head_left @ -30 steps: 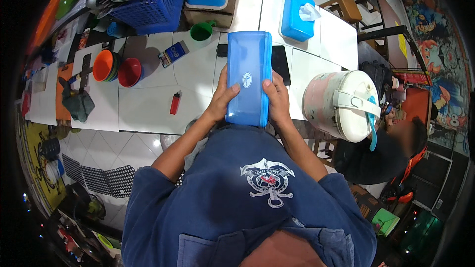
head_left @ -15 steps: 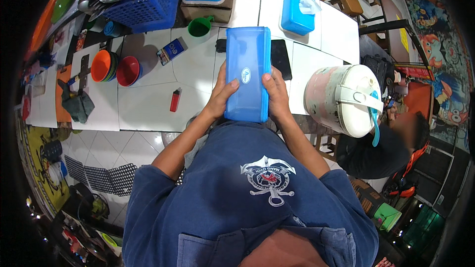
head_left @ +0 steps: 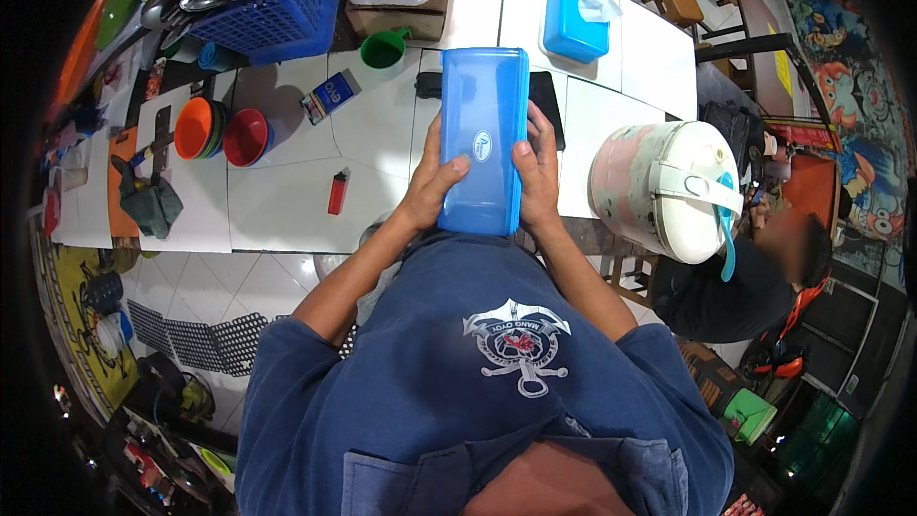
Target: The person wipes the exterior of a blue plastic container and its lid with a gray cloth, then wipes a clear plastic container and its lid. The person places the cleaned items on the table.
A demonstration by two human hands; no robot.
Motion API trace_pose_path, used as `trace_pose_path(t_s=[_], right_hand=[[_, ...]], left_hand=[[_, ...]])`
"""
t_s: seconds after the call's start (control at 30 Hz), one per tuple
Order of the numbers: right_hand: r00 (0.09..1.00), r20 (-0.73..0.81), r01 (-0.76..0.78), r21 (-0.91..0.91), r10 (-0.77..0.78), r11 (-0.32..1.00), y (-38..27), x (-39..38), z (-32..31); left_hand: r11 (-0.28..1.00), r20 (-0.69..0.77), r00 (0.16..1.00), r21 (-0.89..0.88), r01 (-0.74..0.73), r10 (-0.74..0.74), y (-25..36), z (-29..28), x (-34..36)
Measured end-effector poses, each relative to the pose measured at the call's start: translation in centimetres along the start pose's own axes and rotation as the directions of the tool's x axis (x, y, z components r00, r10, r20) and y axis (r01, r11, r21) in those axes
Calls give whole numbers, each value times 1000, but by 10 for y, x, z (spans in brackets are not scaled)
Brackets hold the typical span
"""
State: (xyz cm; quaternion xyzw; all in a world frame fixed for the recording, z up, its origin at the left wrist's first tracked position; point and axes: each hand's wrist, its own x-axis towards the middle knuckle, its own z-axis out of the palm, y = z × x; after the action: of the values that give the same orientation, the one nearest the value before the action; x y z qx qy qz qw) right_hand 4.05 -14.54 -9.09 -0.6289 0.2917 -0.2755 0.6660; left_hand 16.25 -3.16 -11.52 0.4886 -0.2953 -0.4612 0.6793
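A long blue plastic box (head_left: 483, 186) with a see-through bluish face and a small white oval label is held upright in front of my chest. My left hand (head_left: 435, 182) grips its left side, thumb on the face. On its right side my right hand (head_left: 538, 172) holds it, thumb at the edge and fingers reaching behind. The box partly hides a flat black object (head_left: 547, 113) on the table. The contents of the box cannot be made out.
On the white tiled table (head_left: 315, 148) are a red lighter (head_left: 337, 193), a small blue pack (head_left: 328, 97), a green mug (head_left: 383, 53), stacked bowls (head_left: 195, 127), a cutlery basket (head_left: 296, 14), a tissue box (head_left: 578, 14) and a rice container (head_left: 659, 191). A person (head_left: 726, 291) sits at right.
The blue box has shifted very slightly to the right and tilted a little in my hands. My right fingers are spread more behind it. The table things stay where they were.
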Motion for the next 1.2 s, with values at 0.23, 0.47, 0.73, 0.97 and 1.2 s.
trace_pose_path(t_s=[0.23,0.47,0.73,0.97,1.2], right_hand=[[996,14,90,-251,-89,964,-4,-3,5],[933,65,-358,292,355,887,-40,6,-27],[875,288,-485,522,390,702,10,-5,-31],[953,64,-299,363,296,883,6,93,-43],[874,-128,-468,39,469,883,7,206,-44]], left_hand=[[990,-16,998,-126,56,-59,-12,-5,-1],[826,-44,973,-538,168,-226,-36,-32,-2],[877,-47,954,-409,253,-297,-41,-29,5],[940,-308,894,-208,270,-325,-46,-51,3],[948,-456,862,110,300,-220,-56,-67,-22]])
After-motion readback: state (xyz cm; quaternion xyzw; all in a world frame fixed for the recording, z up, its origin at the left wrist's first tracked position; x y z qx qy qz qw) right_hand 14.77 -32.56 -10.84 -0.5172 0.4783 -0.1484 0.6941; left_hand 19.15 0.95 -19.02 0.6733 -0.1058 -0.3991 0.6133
